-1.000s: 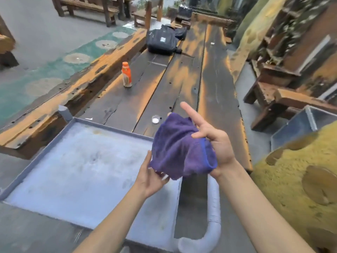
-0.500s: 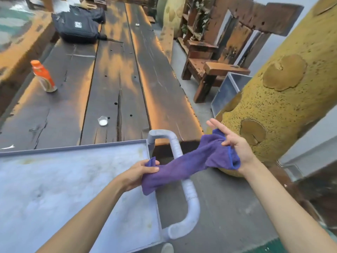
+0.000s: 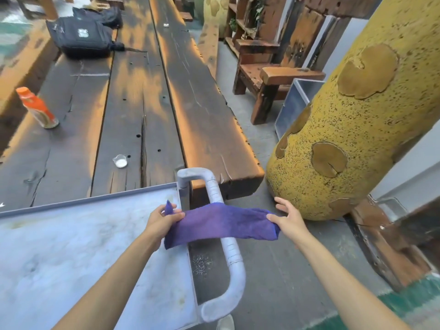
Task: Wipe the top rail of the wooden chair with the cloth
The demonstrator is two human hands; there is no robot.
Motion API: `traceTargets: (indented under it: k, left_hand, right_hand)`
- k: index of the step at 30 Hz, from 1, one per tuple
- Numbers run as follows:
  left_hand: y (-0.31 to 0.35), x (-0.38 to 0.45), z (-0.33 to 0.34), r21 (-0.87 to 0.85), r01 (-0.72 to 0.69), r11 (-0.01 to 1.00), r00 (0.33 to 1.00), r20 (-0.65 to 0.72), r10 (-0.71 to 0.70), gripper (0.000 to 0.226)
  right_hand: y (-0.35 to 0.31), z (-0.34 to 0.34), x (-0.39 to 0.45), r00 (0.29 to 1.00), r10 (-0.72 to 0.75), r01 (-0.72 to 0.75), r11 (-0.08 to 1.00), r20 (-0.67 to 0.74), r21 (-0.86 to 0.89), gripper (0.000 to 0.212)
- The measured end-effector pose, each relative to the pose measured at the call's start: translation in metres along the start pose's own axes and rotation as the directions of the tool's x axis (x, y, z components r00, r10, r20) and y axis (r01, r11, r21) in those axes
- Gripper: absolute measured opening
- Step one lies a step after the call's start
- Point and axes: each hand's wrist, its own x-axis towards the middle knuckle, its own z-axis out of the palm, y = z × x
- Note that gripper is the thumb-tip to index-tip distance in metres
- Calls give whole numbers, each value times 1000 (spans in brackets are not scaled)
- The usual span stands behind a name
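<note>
- Long dark plank table (image 3: 133, 96), worn wood with orange patches, cracks and holes; grey concrete floor (image 3: 269, 263) beside it.
- Grey metal cart top (image 3: 71, 253) in the foreground, scuffed, with a curved grey tube handle (image 3: 232, 253) at its right edge.
- Yellow speckled pillar (image 3: 352, 129) with brown patches, right of the table end.
- Wooden chair (image 3: 273, 67) well behind, between table and pillar; the cloth is nowhere near it.
- Purple cloth (image 3: 221, 225) stretched flat in the air above the cart handle.
- Left hand (image 3: 159, 222) pinched closed on the cloth's left end; right hand (image 3: 288, 220) pinches the right end, other fingers spread.
- On the table: orange bottle (image 3: 38, 108), label unreadable; small clear cup (image 3: 120, 160); black bag (image 3: 81, 36) with a white patch, text too blurred to read.
</note>
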Motion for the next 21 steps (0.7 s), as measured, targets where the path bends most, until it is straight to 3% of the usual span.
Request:
traceTargets:
  k: [3, 7, 9, 11, 14, 16, 19, 21]
  left_hand:
    - [-19, -7, 15, 294, 113, 949, 992, 28, -127, 66]
    - [-19, -17, 37, 549, -4, 836, 999, 43, -23, 87]
    - [-18, -17, 43, 714, -41, 699, 999, 45, 13, 80]
    - [-17, -21, 52, 845, -85, 528, 996, 62, 61, 54]
    - [-8, -29, 69, 910, -246, 332, 968, 216, 126, 11]
    - [2, -31, 75, 907, -309, 287, 950, 308, 50, 18]
    - [21, -27, 68, 897, -324, 302, 938, 346, -23, 15]
    - [38, -25, 58, 905, -328, 272, 941, 338, 9, 38]
  right_hand:
    - [29, 24, 11, 987, 162, -161, 984, -2, 78, 56]
    - [51, 52, 20, 955, 289, -296, 929, 64, 222, 40]
    - [50, 55, 19, 945, 302, -324, 913, 121, 248, 35]
    - [44, 50, 21, 943, 292, -323, 917, 161, 234, 32]
    - [23, 34, 28, 953, 250, -281, 939, 172, 196, 30]
    - [5, 23, 33, 966, 199, -228, 958, 167, 174, 29]
    - [-23, 4, 34, 981, 96, -124, 978, 168, 168, 26]
    - [-45, -10, 30, 988, 25, -51, 985, 152, 164, 24]
